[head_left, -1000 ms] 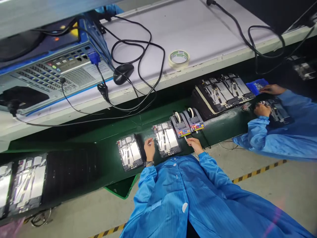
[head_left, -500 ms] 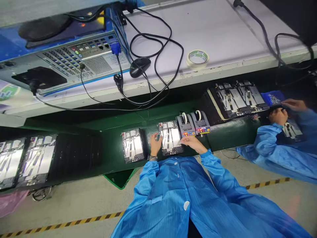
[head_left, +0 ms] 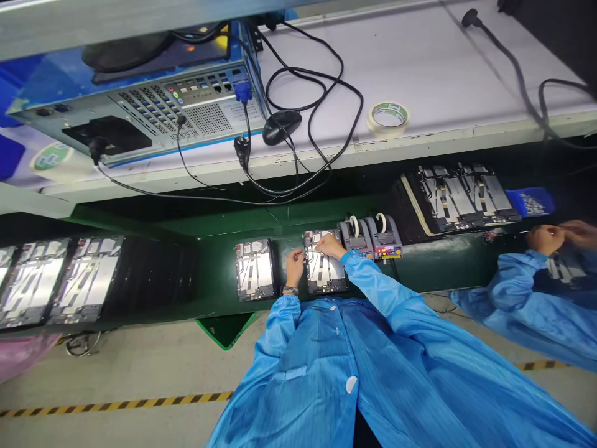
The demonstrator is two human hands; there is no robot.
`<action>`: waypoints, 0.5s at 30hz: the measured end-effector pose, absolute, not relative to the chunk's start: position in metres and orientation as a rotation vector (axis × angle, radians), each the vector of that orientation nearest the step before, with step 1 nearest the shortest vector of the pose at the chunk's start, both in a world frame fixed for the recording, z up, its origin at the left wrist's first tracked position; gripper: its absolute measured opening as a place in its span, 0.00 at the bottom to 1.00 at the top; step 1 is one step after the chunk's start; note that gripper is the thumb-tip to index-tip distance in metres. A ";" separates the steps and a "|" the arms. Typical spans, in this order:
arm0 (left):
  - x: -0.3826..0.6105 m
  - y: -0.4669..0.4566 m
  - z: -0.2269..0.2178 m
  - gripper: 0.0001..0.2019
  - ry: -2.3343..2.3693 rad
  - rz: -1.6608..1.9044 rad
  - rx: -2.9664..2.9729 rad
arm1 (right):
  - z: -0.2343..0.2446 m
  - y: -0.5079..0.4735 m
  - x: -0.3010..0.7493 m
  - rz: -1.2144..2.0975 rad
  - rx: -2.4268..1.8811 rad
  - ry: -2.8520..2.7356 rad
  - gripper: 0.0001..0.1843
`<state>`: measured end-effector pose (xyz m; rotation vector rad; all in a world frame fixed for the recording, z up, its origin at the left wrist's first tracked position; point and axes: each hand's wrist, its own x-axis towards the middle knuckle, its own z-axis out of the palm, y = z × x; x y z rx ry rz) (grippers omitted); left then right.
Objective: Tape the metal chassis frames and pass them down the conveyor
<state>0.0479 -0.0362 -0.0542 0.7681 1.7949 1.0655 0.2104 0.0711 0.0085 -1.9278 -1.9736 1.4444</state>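
An opened tablet-like device [head_left: 326, 274], with bright metal plates and dark ribbon cables, lies on the green bench in front of me. My right hand [head_left: 331, 246] reaches over its upper part, thumb and fingertips pinched close to the surface; whatever is between them is too small to make out. At the device's left edge is my left hand [head_left: 294, 270], fingers curled together, their tips partly hidden. A second opened device [head_left: 254, 270] lies to the left of this hand. Two grey tape dispensers [head_left: 357, 239] with white rolls stand just right of the device.
More opened devices [head_left: 86, 283] lie at the far left, and others [head_left: 461, 196] on a dark board at the right. A co-worker's hands [head_left: 548, 239] work beside a blue bag [head_left: 532, 202]. Above, a shelf [head_left: 420, 134] holds a computer case [head_left: 181, 112], cables, a mouse and tape.
My right hand has moved from the device's right side up and left over its top part. My left hand's fingers have drawn closer together. The whole view has shifted slightly.
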 end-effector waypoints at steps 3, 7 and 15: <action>0.045 -0.033 -0.055 0.10 1.768 1.100 0.744 | 0.009 0.074 0.202 1.422 -1.991 -2.040 0.06; 0.046 -0.027 -0.056 0.10 1.756 1.101 0.749 | 0.014 0.077 0.195 1.355 -2.055 -2.101 0.07; 0.046 -0.019 -0.057 0.11 1.750 1.091 0.798 | 0.028 0.082 0.190 1.304 -2.056 -2.252 0.08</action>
